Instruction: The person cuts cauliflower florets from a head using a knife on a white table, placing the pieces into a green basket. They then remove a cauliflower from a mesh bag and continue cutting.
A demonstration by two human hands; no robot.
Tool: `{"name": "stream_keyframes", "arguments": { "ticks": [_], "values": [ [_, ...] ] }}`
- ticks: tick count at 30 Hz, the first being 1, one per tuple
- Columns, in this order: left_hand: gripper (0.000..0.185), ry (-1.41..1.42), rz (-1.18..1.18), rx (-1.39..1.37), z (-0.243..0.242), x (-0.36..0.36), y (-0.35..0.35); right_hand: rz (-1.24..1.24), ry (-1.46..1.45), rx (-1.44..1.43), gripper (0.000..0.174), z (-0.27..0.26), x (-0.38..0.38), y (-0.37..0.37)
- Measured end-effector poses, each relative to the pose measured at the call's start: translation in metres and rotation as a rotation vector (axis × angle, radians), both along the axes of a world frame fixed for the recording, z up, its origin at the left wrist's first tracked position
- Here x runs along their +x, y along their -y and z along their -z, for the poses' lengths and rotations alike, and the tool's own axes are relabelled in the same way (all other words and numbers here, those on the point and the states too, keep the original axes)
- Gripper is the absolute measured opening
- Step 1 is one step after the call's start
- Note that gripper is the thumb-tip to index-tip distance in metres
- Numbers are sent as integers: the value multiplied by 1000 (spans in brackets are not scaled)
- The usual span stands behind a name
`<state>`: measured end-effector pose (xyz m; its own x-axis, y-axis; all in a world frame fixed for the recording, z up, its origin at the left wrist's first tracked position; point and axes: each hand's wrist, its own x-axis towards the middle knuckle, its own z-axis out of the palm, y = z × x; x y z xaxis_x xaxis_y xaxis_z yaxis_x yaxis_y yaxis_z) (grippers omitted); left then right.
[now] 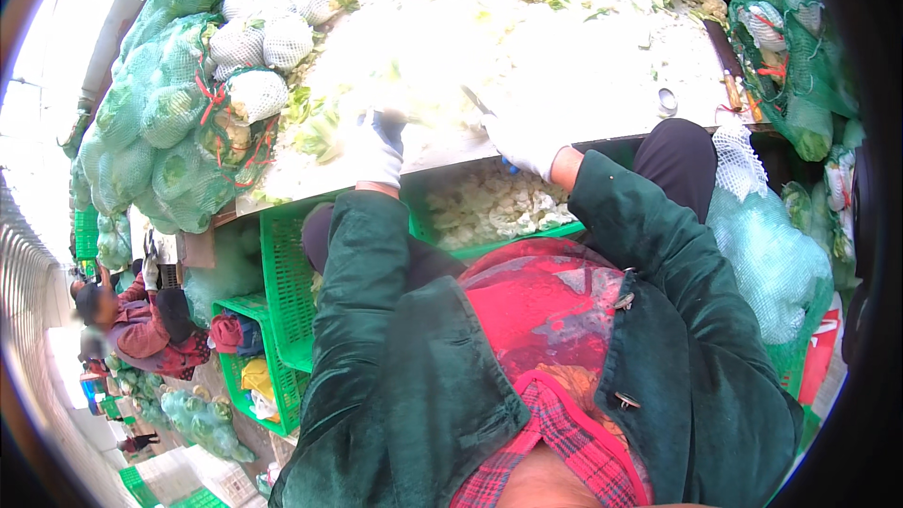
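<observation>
My left hand, in a white glove, is over the near edge of a white worktop. Glare and blur hide its fingertips and anything between them. Loose green cauliflower leaves lie just left of it. My right hand, also gloved in white, grips a small knife, its blade pointing up and left towards the middle of the worktop. Below the worktop's edge, between my knees, cut cauliflower florets fill a green plastic crate.
Green net bags of cauliflower and foam-netted heads are piled at left. A large knife and a metal ring lie at right, near more net bags. Green crates stand at my left; a co-worker sits beyond.
</observation>
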<state>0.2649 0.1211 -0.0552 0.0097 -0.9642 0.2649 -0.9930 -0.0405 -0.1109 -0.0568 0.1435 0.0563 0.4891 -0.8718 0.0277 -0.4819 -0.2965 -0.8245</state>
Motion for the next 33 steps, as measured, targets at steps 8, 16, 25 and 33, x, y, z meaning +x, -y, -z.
{"name": "stream_keyframes", "arguments": {
  "ticks": [8, 16, 25, 33],
  "values": [
    [34, -489, -251, -474, -130, 62, -46, 72, 3, 413, 37, -12, -40, 7],
    [66, 170, -506, 551, -197, 83, -70, 145, 292, 456, 35, 30, -47, 18],
    [56, 330, -167, 451, -104, 37, 16, 273, 365, 440, 31, 47, -47, 25],
    [58, -432, 6, 519, -50, -31, 26, 192, 238, 455, 38, 33, -45, 15]
  ]
}}
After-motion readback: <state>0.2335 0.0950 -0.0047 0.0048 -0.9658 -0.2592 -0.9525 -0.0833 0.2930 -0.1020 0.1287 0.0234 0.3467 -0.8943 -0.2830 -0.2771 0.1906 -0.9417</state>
